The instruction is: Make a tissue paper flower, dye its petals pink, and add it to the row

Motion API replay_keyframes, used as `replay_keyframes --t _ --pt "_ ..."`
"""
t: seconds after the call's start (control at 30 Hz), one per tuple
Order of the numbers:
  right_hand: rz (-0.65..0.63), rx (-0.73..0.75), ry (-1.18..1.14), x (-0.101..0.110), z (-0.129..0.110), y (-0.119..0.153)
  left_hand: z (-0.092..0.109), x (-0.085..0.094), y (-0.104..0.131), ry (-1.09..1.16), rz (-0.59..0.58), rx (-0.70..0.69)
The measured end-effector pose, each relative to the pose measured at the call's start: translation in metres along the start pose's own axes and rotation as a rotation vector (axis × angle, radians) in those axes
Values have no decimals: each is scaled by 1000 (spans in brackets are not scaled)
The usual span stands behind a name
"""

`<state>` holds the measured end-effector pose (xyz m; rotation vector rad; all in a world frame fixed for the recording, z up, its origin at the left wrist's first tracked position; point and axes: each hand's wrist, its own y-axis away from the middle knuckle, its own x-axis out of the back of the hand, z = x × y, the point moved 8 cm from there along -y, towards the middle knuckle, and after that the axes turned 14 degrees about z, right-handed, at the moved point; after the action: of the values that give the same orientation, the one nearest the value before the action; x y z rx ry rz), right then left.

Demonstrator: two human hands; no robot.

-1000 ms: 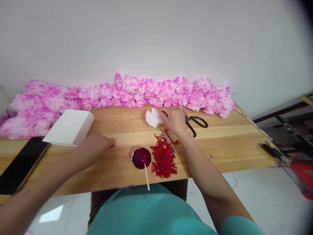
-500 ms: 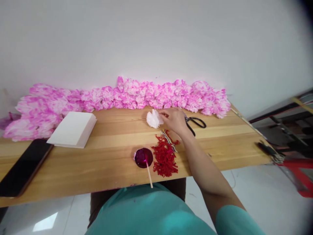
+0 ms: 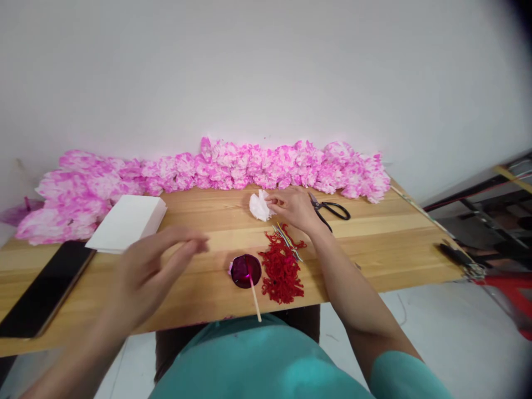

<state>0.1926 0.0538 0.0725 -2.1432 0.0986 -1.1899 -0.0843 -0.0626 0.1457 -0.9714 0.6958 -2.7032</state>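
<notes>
My right hand (image 3: 294, 206) pinches the right edge of a small white tissue-paper flower (image 3: 260, 205) at the table's middle. Blurred by motion, my left hand (image 3: 155, 271) hangs over the table with thumb and fingers a little apart and nothing in it. Between my hands and nearer to me stands a dish of dark magenta dye (image 3: 240, 271), a wooden stick (image 3: 255, 299) leaning out over its front rim. Right of the dish lies a heap of red yarn-like strands (image 3: 282, 271) with several thin twist ties (image 3: 287, 241) on top.
A row of pink-and-white paper flowers (image 3: 266, 163) lines the wall. Left are a stack of white paper (image 3: 122, 224) and a dark phone (image 3: 47, 288). Black-handled scissors (image 3: 336, 210) lie behind my right wrist. A black-handled tool (image 3: 455, 255) rests at the right edge.
My left hand has come into view from the lower left, over the table. My right hand stays at the white flower, with only slight movement. The view has shifted a little.
</notes>
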Motion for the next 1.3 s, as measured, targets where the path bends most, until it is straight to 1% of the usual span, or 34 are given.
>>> replay_keyframes --t 0.07,0.1,0.13,0.2,0.23,0.27,0.3,0.33,0.4,0.47,0.53,0.67,0.73,0.9,1.03,1.13,1.3 --pt "3 13 17 -2 -1 1 0 -52 -24 86 -57 -4" --pt "1 25 27 -4 -3 1 -2 -80 -35 134 -94 -19" --pt "-5 40 36 -7 -5 2 -4 -105 -44 181 -106 -51" --pt "-14 71 53 -12 -9 3 -14 -150 -57 248 -154 -66" --pt "-15 85 61 -14 -11 4 -22 -167 -62 267 -143 -55" --pt "-13 96 67 -17 -13 5 -30 -182 -64 270 -158 -45" --pt "-7 102 69 -18 -14 6 -38 -193 -66 274 -154 -29" --pt "0 106 66 -20 -15 6 -46 -200 -67 279 -139 0" --pt "16 102 51 -21 -16 7 -59 -206 -65 307 -107 52" --pt "39 82 23 -20 -15 7 -66 -205 -63 347 -70 79" --pt "63 56 -20 -18 -15 6 -67 -200 -59 378 -44 87" --pt "95 34 -90 -15 -17 6 -63 -191 -54 386 -3 82" --pt "94 7 -105 -16 -16 7 -59 -188 -52 362 -3 70" --pt "105 -80 -172 -19 -12 9 -52 -191 -47 321 -60 66" --pt "84 -75 -188 -24 -16 10 -54 -191 -47 266 -58 75" --pt "77 -76 -171 -26 -18 11 -54 -190 -47 219 -42 55" --pt "113 -66 -159 -27 -18 12 -53 -191 -47 218 -57 64"
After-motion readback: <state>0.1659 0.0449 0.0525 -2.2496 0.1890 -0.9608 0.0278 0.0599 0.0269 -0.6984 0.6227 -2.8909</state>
